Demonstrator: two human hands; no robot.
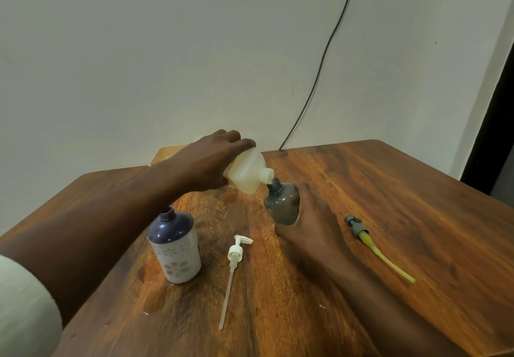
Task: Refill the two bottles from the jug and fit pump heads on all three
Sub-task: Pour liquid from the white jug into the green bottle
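Note:
My left hand [205,159] grips a translucent white jug [247,173] and holds it tipped to the right, spout down. The spout sits just over the open neck of a small grey bottle [282,203]. My right hand [308,223] wraps that bottle from the right and keeps it upright on the table. A dark blue bottle with a white flowered sleeve [175,248] stands uncapped at the left. Flat between the two bottles lies a white pump head with a long tube [235,256]. A grey pump head with a yellow tube [370,241] lies right of my right hand.
Everything rests on a wooden table [389,189] whose far edge meets a pale wall. A black cable [319,72] runs down the wall to the table's back edge. A dark doorway shows at the far right.

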